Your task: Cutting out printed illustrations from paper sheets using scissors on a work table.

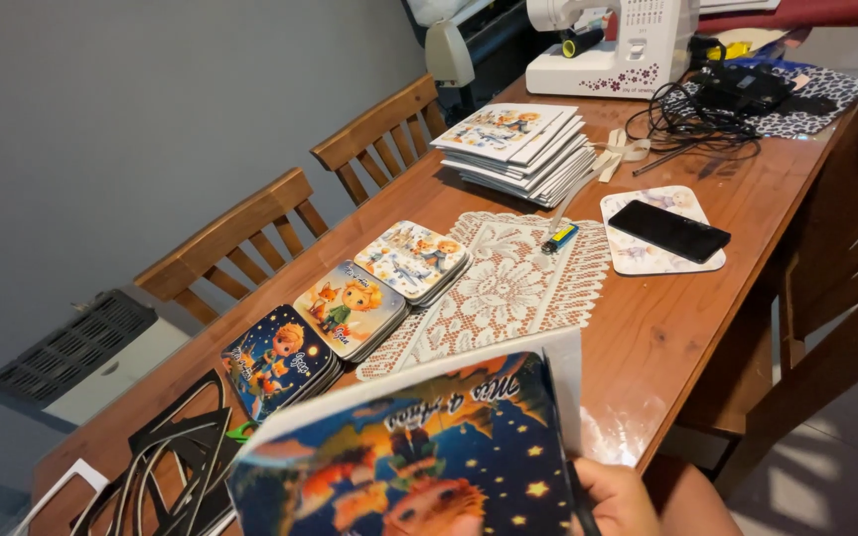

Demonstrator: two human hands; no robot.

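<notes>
right hand (613,501) grips a starry booklet (419,452) above stacked booklets (350,308), lace doily (508,283).

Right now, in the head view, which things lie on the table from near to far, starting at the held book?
Held book → dark blue booklet stack → lace doily → black phone → big booklet stack → white sewing machine.

Head view. Only a small part of the person shows, at the bottom edge: one bare hand (613,501), the thumb and the base of the fingers visible, with no ring, glove or watch in sight. No sleeve reaches the part shown. Beside it lies a bare knee (692,496), uncovered by clothing.
</notes>
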